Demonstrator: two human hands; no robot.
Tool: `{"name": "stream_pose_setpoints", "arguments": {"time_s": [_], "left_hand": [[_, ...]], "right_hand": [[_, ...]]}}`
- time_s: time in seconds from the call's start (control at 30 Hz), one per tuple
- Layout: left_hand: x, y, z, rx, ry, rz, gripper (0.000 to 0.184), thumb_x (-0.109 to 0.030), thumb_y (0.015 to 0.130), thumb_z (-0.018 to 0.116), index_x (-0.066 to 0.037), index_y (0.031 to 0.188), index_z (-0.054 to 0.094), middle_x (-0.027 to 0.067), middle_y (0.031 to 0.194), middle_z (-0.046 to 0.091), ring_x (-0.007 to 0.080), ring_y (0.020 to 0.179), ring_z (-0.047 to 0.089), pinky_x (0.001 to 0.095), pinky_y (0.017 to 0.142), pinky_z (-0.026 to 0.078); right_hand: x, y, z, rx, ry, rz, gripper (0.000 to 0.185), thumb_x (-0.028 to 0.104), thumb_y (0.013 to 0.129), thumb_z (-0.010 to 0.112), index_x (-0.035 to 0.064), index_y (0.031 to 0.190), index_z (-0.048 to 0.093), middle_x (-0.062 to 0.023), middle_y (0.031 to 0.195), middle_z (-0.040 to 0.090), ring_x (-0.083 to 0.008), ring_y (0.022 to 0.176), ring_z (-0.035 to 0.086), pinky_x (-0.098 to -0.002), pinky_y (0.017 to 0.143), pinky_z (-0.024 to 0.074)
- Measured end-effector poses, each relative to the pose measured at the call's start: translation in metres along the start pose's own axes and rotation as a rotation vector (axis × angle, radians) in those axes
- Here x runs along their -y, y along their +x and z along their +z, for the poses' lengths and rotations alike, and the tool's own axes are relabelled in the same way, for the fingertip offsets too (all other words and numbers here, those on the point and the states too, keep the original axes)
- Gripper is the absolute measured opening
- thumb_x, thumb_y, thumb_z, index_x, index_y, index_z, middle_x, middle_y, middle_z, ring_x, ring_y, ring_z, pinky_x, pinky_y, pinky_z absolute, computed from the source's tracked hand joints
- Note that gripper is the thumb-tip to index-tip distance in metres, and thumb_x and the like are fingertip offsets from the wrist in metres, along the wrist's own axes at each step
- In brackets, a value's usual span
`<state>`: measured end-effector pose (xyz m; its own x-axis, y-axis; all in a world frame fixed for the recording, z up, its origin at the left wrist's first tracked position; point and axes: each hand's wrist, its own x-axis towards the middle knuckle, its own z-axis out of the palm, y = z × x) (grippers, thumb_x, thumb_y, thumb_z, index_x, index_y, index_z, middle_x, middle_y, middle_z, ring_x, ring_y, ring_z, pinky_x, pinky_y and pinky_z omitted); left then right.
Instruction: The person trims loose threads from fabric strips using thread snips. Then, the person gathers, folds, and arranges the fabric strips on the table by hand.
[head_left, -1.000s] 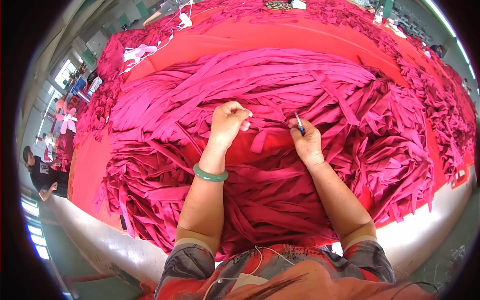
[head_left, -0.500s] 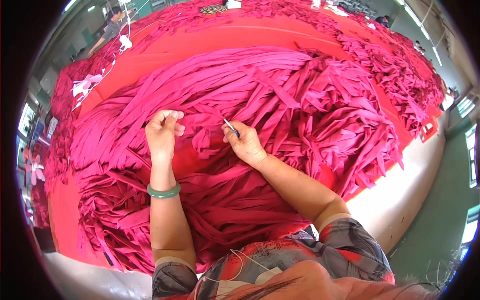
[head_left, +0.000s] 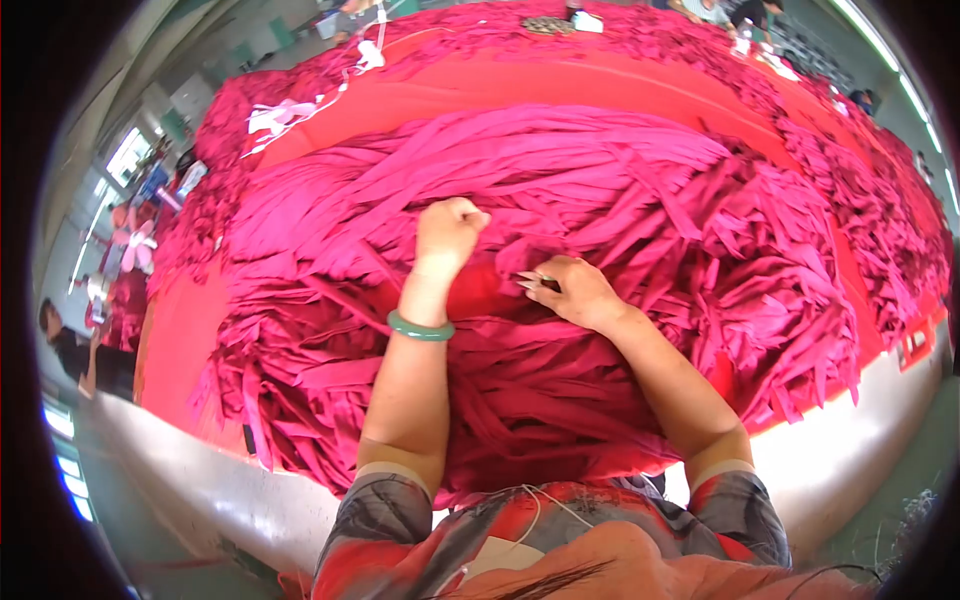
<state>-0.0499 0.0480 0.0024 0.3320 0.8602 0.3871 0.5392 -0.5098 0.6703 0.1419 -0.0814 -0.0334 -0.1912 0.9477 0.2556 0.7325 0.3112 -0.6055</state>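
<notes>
My left hand is closed, thumb and fingers pressed together above the heap of magenta fabric strips. What it pinches, if anything, is too small or hidden to make out. A green bangle circles that wrist. To its right, my right hand is wrapped round a pair of thread snips, whose two pale metal tips poke out toward the left. A loose fold of strip lies between the hands, close to the tips. Below, a patch of bright red cloth shows through the heap.
Red cloth covers the table under the heaps. More magenta strips lie along the far and right sides. A white cord with plugs hangs at the upper left near a pink fan. A person is at the left edge.
The view has swung left, so the scene sits further right. My left hand has closed more tightly, and the snips have turned in my right hand to show two tips.
</notes>
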Motion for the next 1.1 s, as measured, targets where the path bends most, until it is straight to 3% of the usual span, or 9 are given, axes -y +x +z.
{"name": "stream_pose_setpoints", "arguments": {"time_s": [0.4, 0.47, 0.53, 0.63, 0.73, 0.8, 0.9, 1.0, 1.1], "left_hand": [[0.008, 0.003, -0.002, -0.141, 0.289, 0.05, 0.033, -0.035, 0.081, 0.065, -0.004, 0.072, 0.067, 0.0188, 0.071, 0.063, 0.036, 0.07, 0.062, 0.0451, 0.064, 0.048], [0.011, 0.004, -0.001, -0.046, 0.408, 0.038, 0.041, -0.041, 0.087, 0.054, -0.004, 0.074, 0.066, 0.0196, 0.076, 0.064, 0.0386, 0.076, 0.062, 0.0491, 0.069, 0.047], [-0.004, 0.0, -0.006, -0.07, 0.317, -0.031, 0.032, -0.034, 0.087, 0.059, -0.003, 0.09, 0.065, 0.0204, 0.089, 0.064, 0.0388, 0.085, 0.061, 0.0474, 0.076, 0.048], [-0.016, -0.005, -0.003, -0.266, 0.366, -0.016, 0.069, -0.027, 0.076, 0.074, -0.016, 0.136, 0.041, 0.0165, 0.124, 0.046, 0.0413, 0.111, 0.049, 0.0531, 0.087, 0.044], [-0.048, -0.013, -0.004, -0.378, 0.61, 0.05, 0.074, -0.025, 0.076, 0.074, -0.022, 0.141, 0.039, 0.0141, 0.144, 0.033, 0.0434, 0.129, 0.032, 0.0592, 0.099, 0.031], [-0.054, -0.018, 0.002, -0.317, 0.529, 0.176, 0.065, -0.024, 0.076, 0.074, -0.02, 0.135, 0.047, 0.0125, 0.144, 0.033, 0.0438, 0.13, 0.029, 0.0585, 0.101, 0.03], [-0.069, -0.023, 0.014, -0.099, 0.106, 0.384, 0.045, -0.021, 0.077, 0.073, -0.007, 0.119, 0.061, 0.0136, 0.133, 0.049, 0.0366, 0.127, 0.038, 0.0521, 0.105, 0.029], [-0.104, -0.041, 0.028, 0.355, -0.37, 0.396, 0.044, -0.024, 0.081, 0.072, 0.001, 0.116, 0.06, 0.0185, 0.118, 0.06, 0.0312, 0.112, 0.056, 0.036, 0.1, 0.04], [-0.129, -0.053, 0.048, 0.748, -0.323, 0.428, 0.058, -0.036, 0.084, 0.068, 0.004, 0.123, 0.054, 0.0243, 0.124, 0.056, 0.0356, 0.116, 0.054, 0.0404, 0.1, 0.041]], "right_hand": [[0.047, 0.053, 0.041, 0.228, -0.401, -0.195, 0.029, 0.025, 0.08, 0.066, 0.0065, 0.103, 0.062, -0.0146, 0.102, 0.058, -0.0327, 0.101, 0.057, -0.0406, 0.089, 0.0472], [0.048, 0.045, 0.031, 0.079, -0.311, -0.255, 0.028, 0.021, 0.081, 0.065, 0.0067, 0.104, 0.06, -0.015, 0.107, 0.056, -0.0329, 0.106, 0.055, -0.0398, 0.092, 0.0455], [0.054, 0.021, -0.002, -0.12, -0.372, -0.246, 0.027, 0.015, 0.081, 0.063, 0.0038, 0.105, 0.06, -0.0134, 0.088, 0.059, -0.0334, 0.086, 0.059, -0.0409, 0.08, 0.0497], [0.027, -0.044, -0.059, -0.476, -0.459, -0.045, 0.018, 0.011, 0.083, 0.062, 0.0008, 0.098, 0.063, -0.0152, 0.08, 0.064, -0.0322, 0.071, 0.063, -0.0396, 0.067, 0.0519], [-0.01, -0.142, -0.112, -0.812, -0.385, 0.326, 0.015, 0.013, 0.09, 0.058, -0.0003, 0.094, 0.064, -0.0123, 0.082, 0.068, -0.0214, 0.066, 0.064, -0.0327, 0.062, 0.0515], [0.0, -0.202, -0.129, -0.976, 0.009, 0.688, 0.021, 0.019, 0.092, 0.056, 0.0006, 0.091, 0.065, -0.0129, 0.084, 0.069, -0.02, 0.068, 0.066, -0.0312, 0.059, 0.0512], [-0.003, -0.261, -0.123, -0.877, 0.628, 0.844, 0.031, 0.026, 0.096, 0.051, -0.0019, 0.103, 0.063, -0.0098, 0.089, 0.068, -0.0184, 0.078, 0.065, -0.0305, 0.068, 0.0523], [-0.011, -0.27, -0.096, -0.884, 0.759, 0.779, 0.034, 0.026, 0.095, 0.053, -0.0022, 0.114, 0.06, -0.0128, 0.101, 0.065, -0.0206, 0.091, 0.063, -0.0316, 0.081, 0.0502], [-0.025, -0.281, -0.093, -0.663, 0.409, 0.739, 0.025, 0.017, 0.094, 0.055, -0.0023, 0.107, 0.063, -0.0134, 0.099, 0.065, -0.0242, 0.092, 0.062, -0.0321, 0.086, 0.0476]]}}
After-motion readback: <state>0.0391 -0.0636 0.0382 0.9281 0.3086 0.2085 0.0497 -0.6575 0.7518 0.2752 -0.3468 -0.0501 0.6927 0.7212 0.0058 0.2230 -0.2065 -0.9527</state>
